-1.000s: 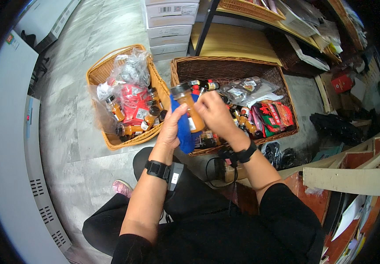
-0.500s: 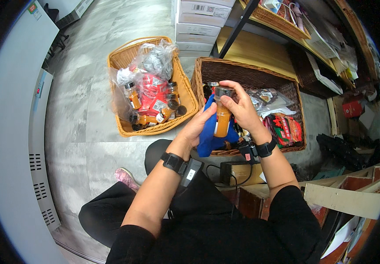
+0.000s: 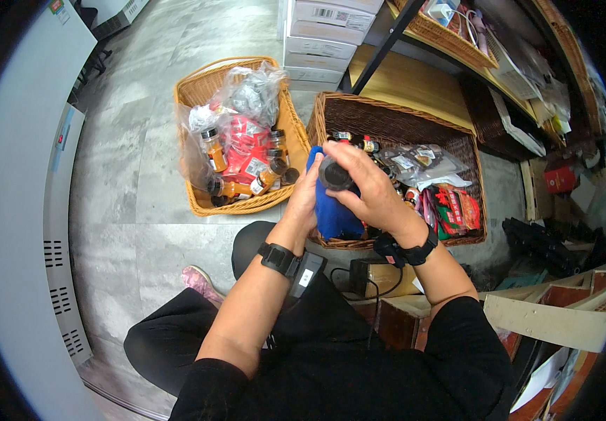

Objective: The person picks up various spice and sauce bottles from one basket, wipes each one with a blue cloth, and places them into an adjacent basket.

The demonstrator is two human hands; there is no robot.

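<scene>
A spice jar (image 3: 336,173) is held with its dark cap tilted up at me, so most of its body is hidden. My right hand (image 3: 372,184) curls round it near the cap. My left hand (image 3: 306,198) grips a blue cloth (image 3: 336,214), which lies against the jar and hangs below it. Both hands are above the left part of a brown wicker basket (image 3: 401,114). To the left, a tan wicker basket (image 3: 301,151) holds several similar jars with orange contents, among them an upright-leaning jar (image 3: 214,152), beside red packets (image 3: 245,151) and clear plastic bags (image 3: 255,91).
In the brown basket lie bagged goods (image 3: 422,163), red and green packets (image 3: 457,209) and small bottles. White boxes (image 3: 324,49) are stacked behind. A shelf (image 3: 415,81) stands far right, a white cabinet (image 3: 18,175) left. A cardboard box (image 3: 391,278) sits near my legs.
The jar has tipped from showing its orange side to showing its cap end, and has shifted slightly left and down. My right hand has turned over it; the cloth remains in my left.
</scene>
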